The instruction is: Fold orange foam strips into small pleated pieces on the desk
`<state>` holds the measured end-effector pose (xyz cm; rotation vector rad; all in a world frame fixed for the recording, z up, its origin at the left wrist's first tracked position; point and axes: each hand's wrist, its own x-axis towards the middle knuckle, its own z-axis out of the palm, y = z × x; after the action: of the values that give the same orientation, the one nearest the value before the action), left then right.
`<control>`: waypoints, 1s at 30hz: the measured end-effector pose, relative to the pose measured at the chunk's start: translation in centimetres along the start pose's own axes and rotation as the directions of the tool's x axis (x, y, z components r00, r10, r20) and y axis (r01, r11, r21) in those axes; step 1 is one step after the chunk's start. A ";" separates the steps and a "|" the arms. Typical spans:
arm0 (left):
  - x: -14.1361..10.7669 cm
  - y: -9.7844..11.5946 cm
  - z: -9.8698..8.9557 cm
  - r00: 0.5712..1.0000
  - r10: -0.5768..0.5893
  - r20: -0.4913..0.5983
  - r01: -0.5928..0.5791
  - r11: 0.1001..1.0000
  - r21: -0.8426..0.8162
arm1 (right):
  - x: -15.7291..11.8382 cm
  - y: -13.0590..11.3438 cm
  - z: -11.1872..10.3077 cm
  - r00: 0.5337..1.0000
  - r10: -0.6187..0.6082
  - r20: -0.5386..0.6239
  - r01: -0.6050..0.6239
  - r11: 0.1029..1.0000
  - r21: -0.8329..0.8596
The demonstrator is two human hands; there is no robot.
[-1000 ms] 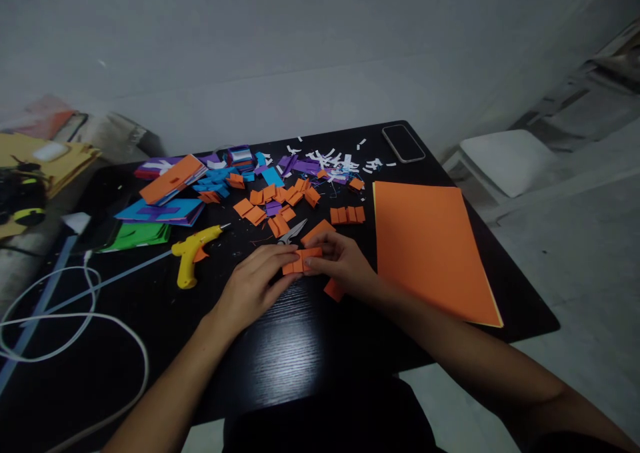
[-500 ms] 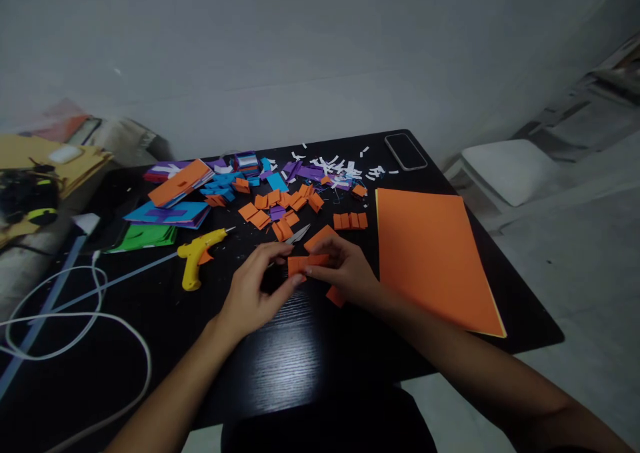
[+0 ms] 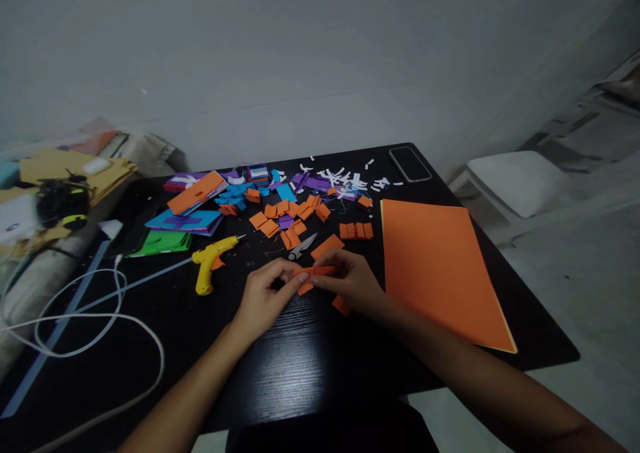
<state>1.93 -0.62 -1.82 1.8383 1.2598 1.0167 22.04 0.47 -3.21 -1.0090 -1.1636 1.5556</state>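
Note:
Between my two hands is a small folded piece of orange paper [image 3: 320, 271], held just above the black table. My left hand [image 3: 267, 293] pinches its left end between thumb and fingers. At the right end, my right hand [image 3: 353, 279] grips it the same way. Scissors [image 3: 303, 246] lie just beyond my left fingertips, blades pointing away to the right. A flat orange paper piece [image 3: 327, 245] rests behind my right fingers, and another orange scrap [image 3: 342, 305] lies partly under that hand. Several folded orange pieces [image 3: 280, 216] are scattered farther back.
A yellow glue gun [image 3: 213, 263] lies left of my hands, near a looping white cable [image 3: 145, 329]. Large orange sheets [image 3: 440, 273] cover the right side. Folded coloured papers [image 3: 185, 221], white paper scraps [image 3: 345, 178] and a phone [image 3: 410, 164] lie toward the back. A white stool [image 3: 517, 179] stands beyond.
The view has shifted, so everything sits slightly lower and to the right. My left fingers have come onto the orange paper, which now appears narrower and more edge-on. The scissors' handle end shows more.

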 end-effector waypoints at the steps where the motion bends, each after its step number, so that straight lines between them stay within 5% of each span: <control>1: 0.0 0.0 0.0 1.000 0.005 -0.003 -0.005 1.000 0.000 | 0.0 -0.1 0.0 1.000 0.003 0.006 -0.003 1.000 -0.004; 30: -0.1 0.7 0.5 0.994 -0.102 -0.031 0.099 0.990 -0.102 | -0.4 -0.5 -0.1 0.996 0.085 -0.021 -0.085 0.996 0.006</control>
<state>2.66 -0.93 -1.48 1.6709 1.2856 1.0425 22.36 0.22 -2.71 -1.0813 -1.1146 1.6096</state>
